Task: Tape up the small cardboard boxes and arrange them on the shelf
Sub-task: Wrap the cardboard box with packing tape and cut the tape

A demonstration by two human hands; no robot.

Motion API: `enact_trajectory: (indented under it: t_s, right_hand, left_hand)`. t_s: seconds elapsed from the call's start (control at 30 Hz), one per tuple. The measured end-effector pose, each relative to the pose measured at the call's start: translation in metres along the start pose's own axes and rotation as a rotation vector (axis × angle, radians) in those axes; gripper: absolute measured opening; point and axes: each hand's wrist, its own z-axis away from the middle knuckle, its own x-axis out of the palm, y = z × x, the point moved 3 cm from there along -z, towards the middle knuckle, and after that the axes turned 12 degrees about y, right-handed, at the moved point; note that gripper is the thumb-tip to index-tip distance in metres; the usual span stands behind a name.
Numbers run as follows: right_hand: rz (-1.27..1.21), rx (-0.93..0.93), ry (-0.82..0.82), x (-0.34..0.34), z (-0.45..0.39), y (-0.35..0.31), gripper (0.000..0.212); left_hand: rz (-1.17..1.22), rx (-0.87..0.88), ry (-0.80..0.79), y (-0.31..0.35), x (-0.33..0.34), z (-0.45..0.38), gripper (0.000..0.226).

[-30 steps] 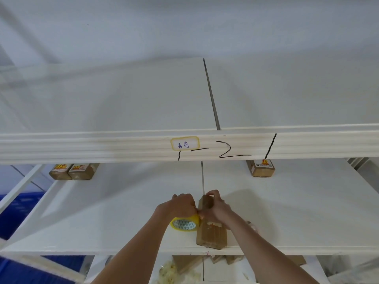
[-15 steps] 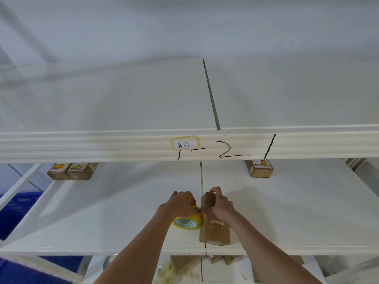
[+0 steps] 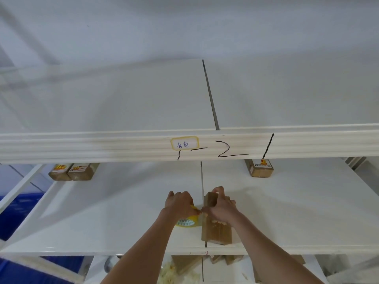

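A small brown cardboard box [image 3: 217, 232] stands on end near the front edge of the white middle shelf [image 3: 102, 222]. My right hand [image 3: 220, 208] grips its upper part, fingers curled over the top. Just to its left, my left hand [image 3: 179, 203] holds a yellow roll of tape [image 3: 187, 222] against the box's side. The tape end is hidden between my hands.
Two taped boxes [image 3: 71, 171] sit side by side at the shelf's back left, and one more box [image 3: 260, 168] at the back right. A labelled shelf beam [image 3: 102, 148] crosses overhead. Flat cardboard pieces [image 3: 184, 265] lie on the lower level.
Both hands, the tape roll and the box have shifted slightly away from me along the shelf. The grips look the same.
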Motion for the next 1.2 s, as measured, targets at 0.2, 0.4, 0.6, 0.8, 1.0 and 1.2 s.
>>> enact_trajectory:
  t_s: [0.2, 0.4, 0.6, 0.8, 1.0, 1.2]
  right_hand:
    - [-0.037, 0.037, -0.004, 0.001, 0.002, 0.001, 0.078]
    - [-0.118, 0.109, -0.021, 0.004, 0.006, 0.019, 0.083]
    - [-0.129, 0.112, -0.016, 0.006, 0.008, 0.016, 0.093]
    - [-0.134, 0.125, -0.01, 0.011, 0.008, 0.012, 0.092]
    - [-0.203, 0.082, -0.024, 0.013, 0.007, 0.008, 0.082]
    - [-0.208, 0.051, -0.075, -0.003, 0.004, 0.002, 0.08]
  left_hand:
    - [-0.005, -0.025, 0.002, 0.01, 0.005, 0.003, 0.047]
    - [-0.029, -0.026, 0.02, 0.017, 0.012, 0.003, 0.046]
    - [-0.04, -0.019, 0.018, 0.016, 0.013, 0.002, 0.05]
    - [-0.034, -0.03, -0.004, 0.013, 0.011, 0.005, 0.053]
    - [0.109, -0.032, -0.079, -0.006, 0.0, 0.009, 0.048]
    - [0.425, -0.097, -0.231, -0.037, -0.008, 0.016, 0.033]
